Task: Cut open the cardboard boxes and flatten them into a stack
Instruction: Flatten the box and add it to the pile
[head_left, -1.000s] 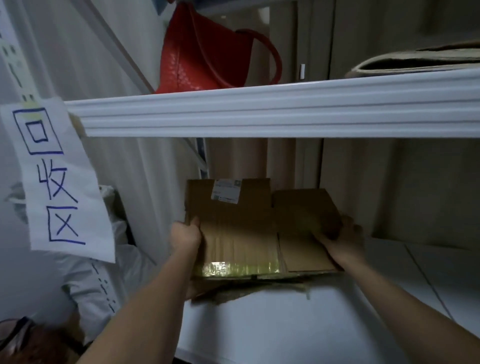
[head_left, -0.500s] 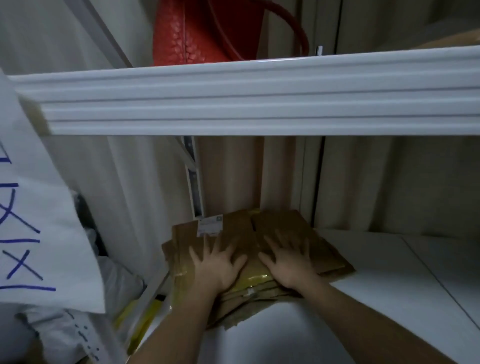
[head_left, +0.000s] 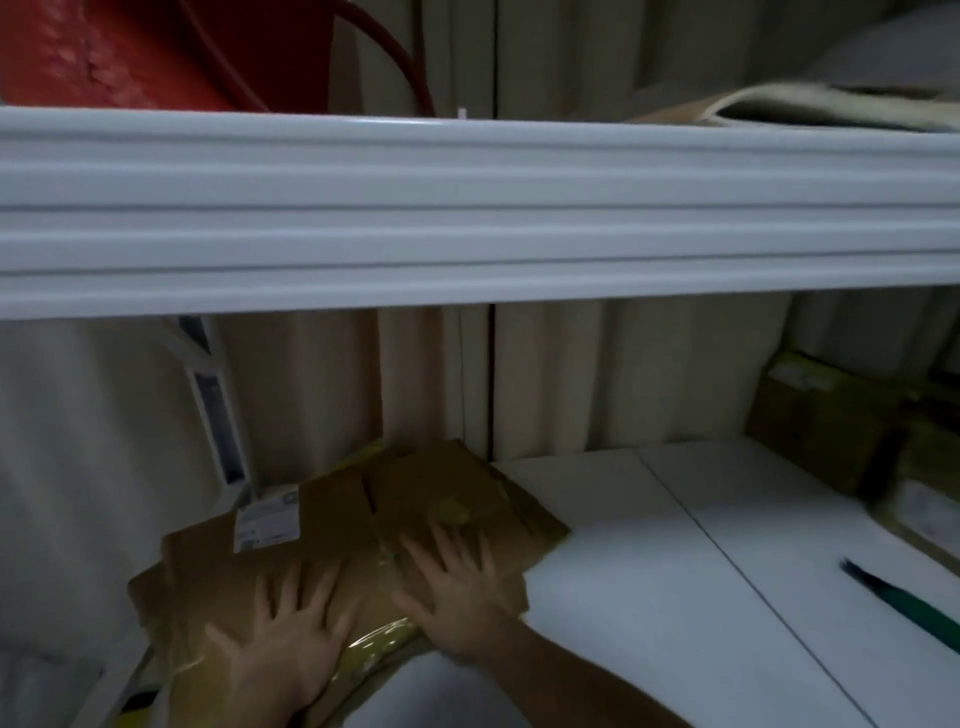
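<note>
— Where's the flattened cardboard (head_left: 332, 551)?
— Stacked at the left end of the white shelf (head_left: 649, 587). The left hand (head_left: 283, 644) presses it, fingers spread wide; the right hand (head_left: 457, 587) likewise.
— Further right?
— A dark tool (head_left: 904, 603), possibly a cutter; too blurred.

Above us the thick white edge of the upper shelf (head_left: 467, 208) runs the full width and caps the opening we reach through. On the lower shelf (head_left: 649, 597), the flattened cardboard (head_left: 363, 519) fills the near left corner, with our left hand (head_left: 283, 639) and right hand (head_left: 457, 597) lying flat on it. Close behind it the curtain (head_left: 623, 374) shuts off the far side. To the right, bare white shelf lies open through the middle. Further right, a dark green tool (head_left: 904, 603) lies on the surface, and boxes (head_left: 831, 426) block the far right corner.
</note>
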